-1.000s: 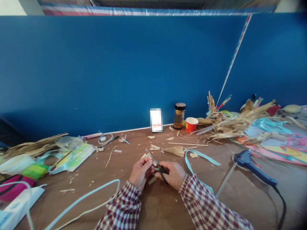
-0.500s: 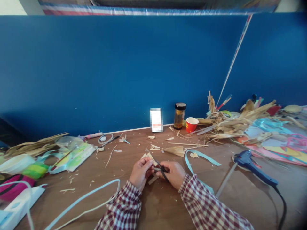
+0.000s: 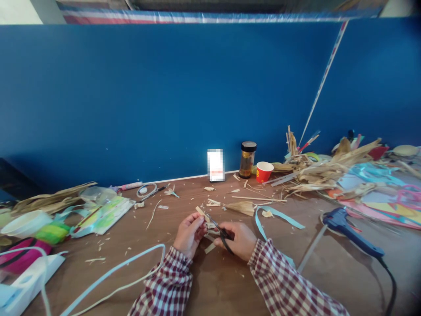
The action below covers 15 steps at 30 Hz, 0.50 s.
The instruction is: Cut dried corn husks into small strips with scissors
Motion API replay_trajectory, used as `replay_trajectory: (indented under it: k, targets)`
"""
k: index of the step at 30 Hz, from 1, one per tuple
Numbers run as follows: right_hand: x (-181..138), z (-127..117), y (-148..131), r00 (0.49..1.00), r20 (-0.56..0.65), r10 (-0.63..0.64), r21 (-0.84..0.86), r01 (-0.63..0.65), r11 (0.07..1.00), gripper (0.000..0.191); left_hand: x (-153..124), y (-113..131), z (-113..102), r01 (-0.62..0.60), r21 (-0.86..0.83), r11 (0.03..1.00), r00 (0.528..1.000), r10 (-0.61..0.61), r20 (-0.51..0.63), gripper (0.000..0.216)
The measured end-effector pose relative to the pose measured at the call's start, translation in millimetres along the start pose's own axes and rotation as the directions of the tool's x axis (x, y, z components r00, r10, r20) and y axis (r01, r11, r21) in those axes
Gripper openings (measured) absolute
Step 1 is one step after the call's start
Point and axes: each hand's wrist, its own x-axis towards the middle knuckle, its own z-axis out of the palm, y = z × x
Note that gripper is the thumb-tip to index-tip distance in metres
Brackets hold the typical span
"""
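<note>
Beyond, amber liquid (image 3: 246, 170) in jar (image 3: 249, 151); left grip (image 3: 190, 235) on pale strip (image 3: 200, 211), right grip (image 3: 242, 241) on scissors (image 3: 225, 241)

From the scissors (image 3: 225, 242) in the person's right hand (image 3: 240, 240), above the table (image 3: 226, 292), the strip (image 3: 202, 213) in the left hand (image 3: 189, 233) lies toward eleven o'clock; the jar (image 3: 247, 163) stands at one, the cup (image 3: 263, 174) right of it, the panel (image 3: 164, 96) behind both. Husks (image 3: 320, 174) heap at two, the glue gun (image 3: 345, 227) lies at three, the bowl (image 3: 28, 224) sits at nine.
</note>
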Motion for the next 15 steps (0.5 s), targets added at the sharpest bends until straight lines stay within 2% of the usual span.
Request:
replay_trajectory:
  k: [15]
  targets:
    - [-2.0,-0.5,-5.8,0.999,-0.039,0.012,-0.094,-0.016,0.995,0.027,-0.7,-1.0,1.6,-0.009,0.013,1.000,1.000,0.009,-0.007,0.024]
